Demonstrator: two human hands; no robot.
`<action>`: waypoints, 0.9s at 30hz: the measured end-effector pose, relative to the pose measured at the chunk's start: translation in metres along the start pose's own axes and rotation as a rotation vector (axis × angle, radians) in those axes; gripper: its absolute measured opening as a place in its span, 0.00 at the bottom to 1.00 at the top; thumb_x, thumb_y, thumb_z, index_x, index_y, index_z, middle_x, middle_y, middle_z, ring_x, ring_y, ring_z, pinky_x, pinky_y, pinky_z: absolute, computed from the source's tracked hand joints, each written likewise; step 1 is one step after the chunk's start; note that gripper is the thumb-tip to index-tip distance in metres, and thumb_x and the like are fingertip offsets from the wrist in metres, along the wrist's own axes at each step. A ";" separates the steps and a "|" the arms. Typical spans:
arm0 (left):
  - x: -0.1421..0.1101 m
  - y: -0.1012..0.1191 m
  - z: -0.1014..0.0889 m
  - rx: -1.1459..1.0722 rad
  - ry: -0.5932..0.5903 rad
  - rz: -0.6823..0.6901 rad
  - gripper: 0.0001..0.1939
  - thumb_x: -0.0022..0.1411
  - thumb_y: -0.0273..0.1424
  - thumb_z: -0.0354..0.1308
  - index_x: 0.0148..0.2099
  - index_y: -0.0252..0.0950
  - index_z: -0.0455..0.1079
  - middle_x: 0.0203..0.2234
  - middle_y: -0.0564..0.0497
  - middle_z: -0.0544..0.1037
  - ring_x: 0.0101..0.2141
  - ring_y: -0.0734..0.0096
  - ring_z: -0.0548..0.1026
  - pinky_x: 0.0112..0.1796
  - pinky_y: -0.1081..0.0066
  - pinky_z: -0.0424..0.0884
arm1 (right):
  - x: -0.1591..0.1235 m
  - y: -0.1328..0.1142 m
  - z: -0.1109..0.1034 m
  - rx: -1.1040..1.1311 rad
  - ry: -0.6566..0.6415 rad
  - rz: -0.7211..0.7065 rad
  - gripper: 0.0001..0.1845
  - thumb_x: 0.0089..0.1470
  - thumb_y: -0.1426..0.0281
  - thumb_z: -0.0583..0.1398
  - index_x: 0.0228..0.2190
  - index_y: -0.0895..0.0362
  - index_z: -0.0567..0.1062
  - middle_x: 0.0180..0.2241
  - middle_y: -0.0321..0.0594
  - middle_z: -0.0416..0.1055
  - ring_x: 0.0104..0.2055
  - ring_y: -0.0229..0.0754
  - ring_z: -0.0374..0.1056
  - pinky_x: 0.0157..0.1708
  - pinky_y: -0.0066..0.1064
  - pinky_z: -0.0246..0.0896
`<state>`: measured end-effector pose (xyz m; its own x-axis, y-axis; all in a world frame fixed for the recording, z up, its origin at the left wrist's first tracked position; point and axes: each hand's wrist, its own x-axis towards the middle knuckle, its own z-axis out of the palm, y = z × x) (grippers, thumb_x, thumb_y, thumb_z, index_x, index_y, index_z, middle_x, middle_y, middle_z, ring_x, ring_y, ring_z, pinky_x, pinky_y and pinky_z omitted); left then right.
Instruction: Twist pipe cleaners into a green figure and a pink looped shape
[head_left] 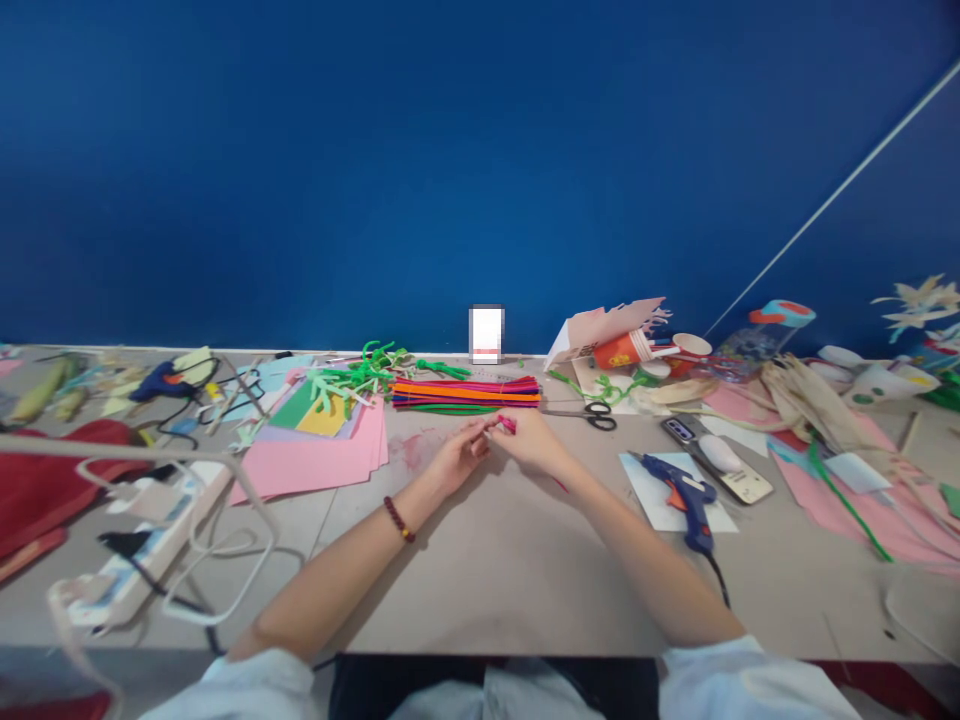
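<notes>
Right hand point(529, 440) pinches a magenta strand point(509, 425) at its fingertips — left hand point(463, 455) alongside, grip unclear — toward the back edge of the surface point(480, 590).

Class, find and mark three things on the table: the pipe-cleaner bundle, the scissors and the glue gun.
Pipe-cleaner bundle point(465, 393), head view: middle of the orange strands.
Scissors point(588, 413), head view: where the handles begin.
Glue gun point(685, 482), head view: the blue body.

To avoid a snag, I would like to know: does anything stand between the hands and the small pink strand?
Nothing visible stands in the way: the right hand holds the pink strand at its fingertips, and the left hand is close beside it.
</notes>
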<state>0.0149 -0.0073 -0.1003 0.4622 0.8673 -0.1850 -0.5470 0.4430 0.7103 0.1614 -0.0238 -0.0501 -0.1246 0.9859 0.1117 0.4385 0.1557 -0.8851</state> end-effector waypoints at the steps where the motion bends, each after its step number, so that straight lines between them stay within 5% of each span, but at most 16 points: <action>1: 0.000 -0.001 0.000 0.008 0.015 0.019 0.09 0.52 0.30 0.64 0.37 0.33 0.74 0.16 0.58 0.60 0.21 0.80 0.60 0.27 0.76 0.59 | 0.001 0.002 0.001 -0.035 0.012 -0.011 0.09 0.45 0.70 0.57 0.17 0.58 0.65 0.16 0.31 0.57 0.20 0.33 0.52 0.20 0.25 0.43; 14: 0.000 -0.007 0.002 0.200 0.092 0.141 0.14 0.47 0.37 0.68 0.33 0.33 0.72 0.13 0.59 0.62 0.17 0.82 0.59 0.21 0.78 0.56 | 0.005 0.016 0.008 -0.107 0.104 -0.032 0.14 0.45 0.66 0.54 0.16 0.55 0.54 0.15 0.30 0.53 0.20 0.33 0.49 0.21 0.26 0.40; 22: -0.006 -0.004 0.010 0.439 0.200 0.283 0.14 0.44 0.36 0.68 0.30 0.32 0.74 0.15 0.55 0.70 0.17 0.80 0.63 0.20 0.76 0.56 | 0.003 0.017 0.013 -0.135 0.150 -0.010 0.12 0.44 0.68 0.54 0.16 0.55 0.54 0.16 0.30 0.53 0.21 0.34 0.49 0.21 0.27 0.39; 27: -0.005 -0.004 0.011 0.401 0.216 0.249 0.16 0.43 0.39 0.69 0.31 0.32 0.73 0.13 0.56 0.68 0.16 0.80 0.62 0.19 0.77 0.56 | 0.005 0.019 0.014 -0.094 0.152 0.006 0.11 0.44 0.68 0.54 0.17 0.55 0.56 0.16 0.30 0.55 0.21 0.34 0.50 0.22 0.26 0.41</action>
<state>0.0220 -0.0160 -0.0944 0.1742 0.9812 -0.0829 -0.2924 0.1319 0.9472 0.1564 -0.0172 -0.0732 0.0115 0.9837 0.1796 0.5212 0.1473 -0.8406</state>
